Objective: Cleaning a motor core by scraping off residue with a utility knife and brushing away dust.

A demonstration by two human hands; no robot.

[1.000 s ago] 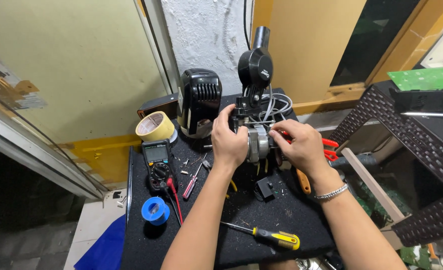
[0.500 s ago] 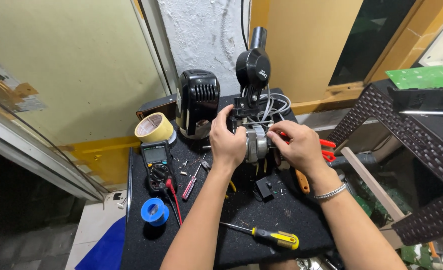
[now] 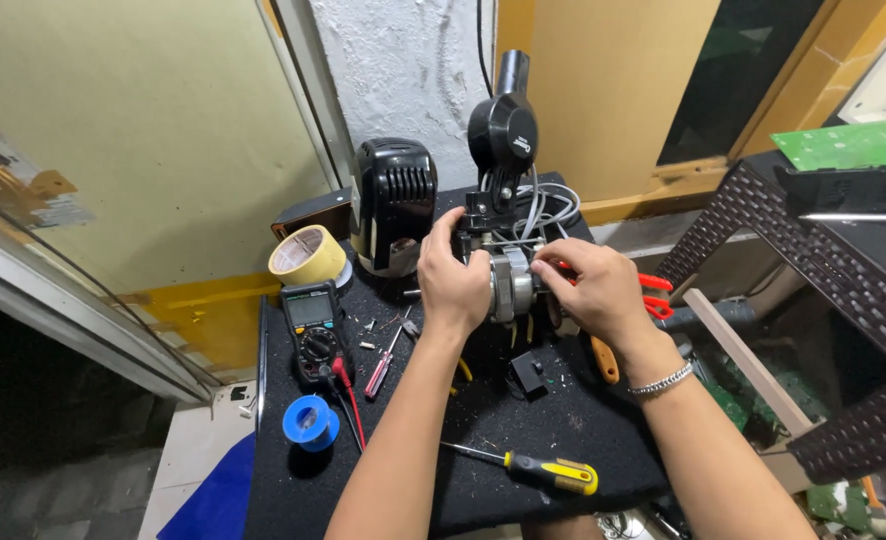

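Both hands were at a small metal motor (image 3: pixel 511 285), mid-counter w/ grey wires behind. Left hand (image 3: pixel 453 285) had its grip clamped on the motor's left side; right hand (image 3: pixel 593 290) pinched its right end. Around: black fan housing (image 3: pixel 393 205), tape roll (image 3: pixel 308 255), multimeter (image 3: pixel 313 320), blue spool (image 3: pixel 311 422), yellow-handled screwdriver (image 3: pixel 538 470), red pliers (image 3: pixel 653 295). Counter (image 3: pixel 563 420) was black, felt-like; rough white plaster wall behind.
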